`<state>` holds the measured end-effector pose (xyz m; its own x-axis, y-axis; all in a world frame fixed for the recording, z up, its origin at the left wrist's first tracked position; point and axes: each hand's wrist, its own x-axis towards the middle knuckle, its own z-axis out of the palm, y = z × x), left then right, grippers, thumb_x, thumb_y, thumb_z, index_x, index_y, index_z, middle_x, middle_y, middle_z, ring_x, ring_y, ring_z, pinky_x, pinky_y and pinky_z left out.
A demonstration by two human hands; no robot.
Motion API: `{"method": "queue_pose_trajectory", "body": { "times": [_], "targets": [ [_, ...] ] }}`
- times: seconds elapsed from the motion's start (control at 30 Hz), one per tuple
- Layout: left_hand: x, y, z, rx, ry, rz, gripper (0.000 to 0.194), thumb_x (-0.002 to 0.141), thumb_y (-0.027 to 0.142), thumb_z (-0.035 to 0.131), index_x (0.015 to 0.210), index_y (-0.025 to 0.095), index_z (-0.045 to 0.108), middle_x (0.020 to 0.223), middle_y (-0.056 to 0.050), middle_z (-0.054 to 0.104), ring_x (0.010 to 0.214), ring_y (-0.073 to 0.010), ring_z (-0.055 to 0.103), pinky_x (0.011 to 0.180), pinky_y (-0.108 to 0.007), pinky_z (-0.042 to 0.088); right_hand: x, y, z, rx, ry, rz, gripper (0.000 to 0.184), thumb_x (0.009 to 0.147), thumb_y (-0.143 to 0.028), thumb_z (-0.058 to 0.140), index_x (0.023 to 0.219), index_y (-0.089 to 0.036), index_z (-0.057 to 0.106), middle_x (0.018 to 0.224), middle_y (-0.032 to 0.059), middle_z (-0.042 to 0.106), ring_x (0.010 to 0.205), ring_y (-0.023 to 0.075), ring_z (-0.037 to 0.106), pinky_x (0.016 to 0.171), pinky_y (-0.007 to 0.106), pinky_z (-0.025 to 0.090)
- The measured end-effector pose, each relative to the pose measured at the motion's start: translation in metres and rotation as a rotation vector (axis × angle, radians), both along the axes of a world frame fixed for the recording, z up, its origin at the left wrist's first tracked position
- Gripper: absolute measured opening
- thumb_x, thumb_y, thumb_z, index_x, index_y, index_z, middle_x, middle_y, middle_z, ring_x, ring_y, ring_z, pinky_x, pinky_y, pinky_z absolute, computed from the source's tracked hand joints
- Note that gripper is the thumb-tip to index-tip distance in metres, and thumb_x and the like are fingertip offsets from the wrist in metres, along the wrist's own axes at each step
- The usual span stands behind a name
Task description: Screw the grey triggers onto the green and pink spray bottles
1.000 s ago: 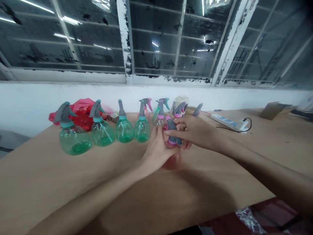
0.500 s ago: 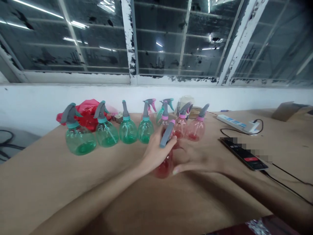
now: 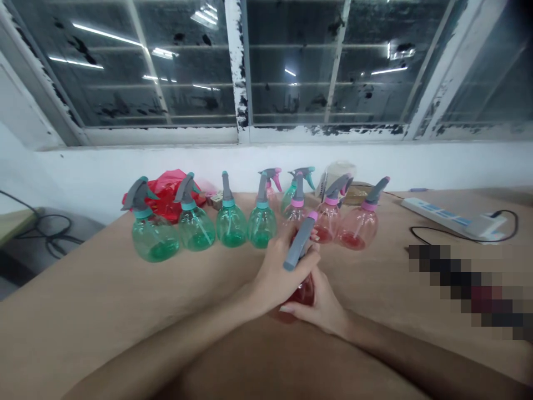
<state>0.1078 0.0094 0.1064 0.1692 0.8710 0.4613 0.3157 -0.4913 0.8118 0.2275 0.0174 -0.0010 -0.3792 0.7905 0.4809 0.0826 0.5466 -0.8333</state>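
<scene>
The person's left hand [image 3: 275,272] is closed around the neck of a red transparent spray bottle [image 3: 307,290], just below its grey spray head [image 3: 300,244] with the pink tip, which leans toward one o'clock. The right hand [image 3: 328,308] is gripping the round body of the same bottle from the four o'clock side, with its thumb lying across the front. This bottle is before the person, over the wooden table [image 3: 200,316]; whether its base touches the surface, I cannot tell. Seen from it, four green spray bottles [image 3: 231,226] stand upright in a row from ten to eleven o'clock, each with some green liquid at the bottom. Three red spray bottles [image 3: 358,229] stand from twelve to one o'clock, and the one at twelve is partly covered by the left hand. Behind these rows, near the wall, are a pink-trigger bottle [image 3: 271,194] and a teal-trigger bottle [image 3: 290,197]. A red plastic bag [image 3: 162,201] lies at ten o'clock, behind the green bottles. At two o'clock is a white power strip [image 3: 441,218] with a black cable [image 3: 453,238] plugged in.
</scene>
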Motion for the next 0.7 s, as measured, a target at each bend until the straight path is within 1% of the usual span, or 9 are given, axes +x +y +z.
{"method": "queue_pose_trajectory", "body": {
  "times": [0.13, 0.27, 0.37, 0.5, 0.63, 0.7],
  "targets": [
    [0.000, 0.001, 0.004, -0.014, 0.051, 0.003, 0.012, 0.079, 0.023, 0.056, 0.090, 0.019, 0.056, 0.082, -0.002, 0.064, 0.078, -0.0181, 0.063, 0.075, -0.034, 0.051, 0.001, -0.002, 0.003, -0.040, 0.003, 0.007, 0.089, 0.060, -0.041, 0.086, 0.134, -0.027, 0.039, 0.124, 0.0113, 0.057, 0.116, 0.0341, 0.055, 0.095, 0.054, 0.048],
    [-0.001, 0.002, 0.004, 0.000, 0.038, -0.002, 0.009, 0.081, 0.022, 0.056, 0.090, 0.020, 0.055, 0.084, -0.001, 0.064, 0.076, -0.0164, 0.063, 0.072, -0.031, 0.051, 0.002, -0.002, 0.007, -0.053, 0.013, 0.026, 0.092, 0.057, -0.043, 0.087, 0.134, -0.027, 0.040, 0.125, 0.0105, 0.056, 0.119, 0.0343, 0.053, 0.096, 0.053, 0.047],
    [-0.001, 0.002, 0.003, -0.017, 0.045, -0.004, 0.010, 0.080, 0.023, 0.059, 0.089, 0.021, 0.054, 0.082, 0.000, 0.065, 0.074, -0.0163, 0.063, 0.068, -0.030, 0.051, 0.003, -0.001, 0.008, -0.040, 0.004, 0.027, 0.093, 0.055, -0.044, 0.088, 0.134, -0.029, 0.040, 0.127, 0.0103, 0.055, 0.121, 0.0352, 0.051, 0.098, 0.054, 0.046],
    [-0.002, 0.002, 0.005, -0.038, 0.065, -0.011, 0.010, 0.079, 0.025, 0.059, 0.087, 0.021, 0.055, 0.079, 0.000, 0.064, 0.074, -0.0171, 0.063, 0.067, -0.031, 0.051, 0.003, -0.002, 0.008, -0.040, -0.004, 0.026, 0.096, 0.056, -0.042, 0.088, 0.137, -0.030, 0.037, 0.129, 0.0103, 0.054, 0.121, 0.0353, 0.051, 0.099, 0.056, 0.045],
    [-0.002, 0.002, 0.011, -0.019, 0.099, -0.023, 0.008, 0.078, 0.023, 0.059, 0.083, 0.021, 0.053, 0.078, 0.001, 0.062, 0.070, -0.0152, 0.061, 0.064, -0.029, 0.049, 0.003, -0.002, 0.008, -0.034, 0.013, 0.041, 0.092, 0.058, -0.041, 0.086, 0.136, -0.029, 0.038, 0.132, 0.0107, 0.052, 0.122, 0.0343, 0.051, 0.100, 0.054, 0.045],
    [-0.003, 0.002, 0.013, 0.008, 0.143, -0.019, 0.008, 0.077, 0.023, 0.059, 0.078, 0.021, 0.052, 0.070, 0.004, 0.059, 0.061, -0.0126, 0.056, 0.060, -0.027, 0.047, 0.003, -0.002, 0.007, -0.022, 0.009, 0.028, 0.089, 0.059, -0.041, 0.085, 0.135, -0.028, 0.039, 0.133, 0.0110, 0.051, 0.123, 0.0343, 0.050, 0.101, 0.055, 0.044]
  ]
}}
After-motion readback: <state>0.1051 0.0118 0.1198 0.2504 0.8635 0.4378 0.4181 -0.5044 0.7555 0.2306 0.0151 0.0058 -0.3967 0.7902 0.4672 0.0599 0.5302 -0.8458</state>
